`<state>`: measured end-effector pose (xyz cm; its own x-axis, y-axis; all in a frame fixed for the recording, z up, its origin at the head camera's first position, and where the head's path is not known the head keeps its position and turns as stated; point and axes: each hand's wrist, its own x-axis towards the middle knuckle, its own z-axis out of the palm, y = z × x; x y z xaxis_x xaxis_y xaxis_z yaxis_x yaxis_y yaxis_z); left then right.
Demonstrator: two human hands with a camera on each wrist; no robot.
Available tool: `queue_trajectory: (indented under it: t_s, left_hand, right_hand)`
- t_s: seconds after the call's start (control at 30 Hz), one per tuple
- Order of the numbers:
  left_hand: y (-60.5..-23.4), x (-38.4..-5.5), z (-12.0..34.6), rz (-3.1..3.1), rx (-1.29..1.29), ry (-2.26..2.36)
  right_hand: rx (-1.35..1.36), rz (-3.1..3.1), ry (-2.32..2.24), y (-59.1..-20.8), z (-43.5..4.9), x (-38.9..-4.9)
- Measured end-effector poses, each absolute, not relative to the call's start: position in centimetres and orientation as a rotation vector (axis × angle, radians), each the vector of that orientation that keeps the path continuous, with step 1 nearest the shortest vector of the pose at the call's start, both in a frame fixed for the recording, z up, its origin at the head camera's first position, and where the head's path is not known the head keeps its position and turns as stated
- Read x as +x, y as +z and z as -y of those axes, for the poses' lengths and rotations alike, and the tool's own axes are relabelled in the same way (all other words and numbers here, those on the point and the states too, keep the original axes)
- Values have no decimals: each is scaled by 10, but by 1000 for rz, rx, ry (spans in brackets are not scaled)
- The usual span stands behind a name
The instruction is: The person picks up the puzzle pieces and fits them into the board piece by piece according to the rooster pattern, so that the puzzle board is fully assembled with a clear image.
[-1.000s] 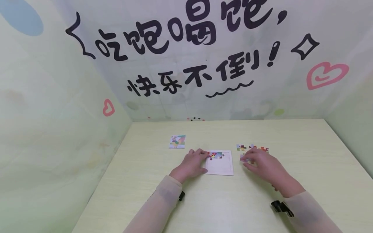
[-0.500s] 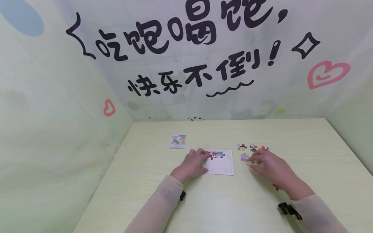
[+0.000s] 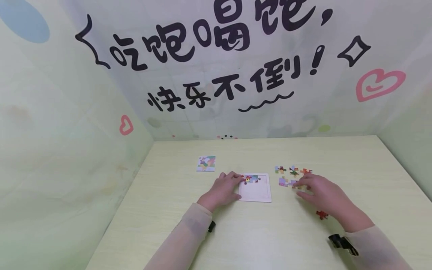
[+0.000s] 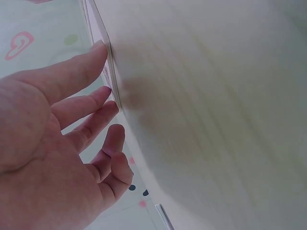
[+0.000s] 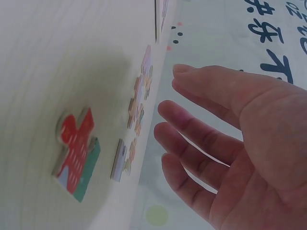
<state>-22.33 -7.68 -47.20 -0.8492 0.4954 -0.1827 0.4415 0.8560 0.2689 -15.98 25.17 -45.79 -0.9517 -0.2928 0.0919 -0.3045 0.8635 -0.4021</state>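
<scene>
My left hand (image 3: 222,190) rests at the left side of a white puzzle tray (image 3: 255,194). Its fingertips touch the upper left corner and its thumb the lower left edge. Joined puzzle pieces (image 3: 252,179) lie along the tray's top, partly covered by those fingers. My right hand (image 3: 325,194) hovers over loose pieces to the right, fingers loosely bent, and the right wrist view shows nothing in its grasp. A lavender puzzle piece (image 3: 282,182) lies left of its fingertips. Below the palm is a red and green puzzle piece (image 5: 77,155).
Behind the right hand lie more loose pieces, among them a green-brown one (image 3: 280,170), a dark green one (image 3: 293,171) and a red one (image 3: 306,171). A small picture card (image 3: 206,164) lies at the back left. A printed cloth wall (image 3: 202,123) borders the table.
My right hand has drawn back to the right, away from the lavender piece, uncovering it and others including the red piece near the wrist. The left hand has stayed on the tray.
</scene>
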Motion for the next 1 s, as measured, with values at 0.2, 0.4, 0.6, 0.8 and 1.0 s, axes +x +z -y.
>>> queue_trajectory:
  t_s: [0.2, 0.4, 0.6, 0.8, 1.0]
  left_hand:
    - [-472, -224, 75, -2784, 712, 323]
    - [-470, -223, 75, -2780, 697, 345]
    - [-474, -222, 76, -2778, 688, 321]
    - [-474, -222, 76, -2777, 707, 289]
    - [-470, -224, 75, -2780, 699, 274]
  right_hand:
    - [444, 3050, 670, -455, -262, -156]
    - [426, 3086, 673, -455, -271, -153]
    - [425, 3147, 655, -457, -276, -151]
    - [367, 3224, 666, -455, -281, -146]
    - [334, 3266, 692, -453, -287, -146]
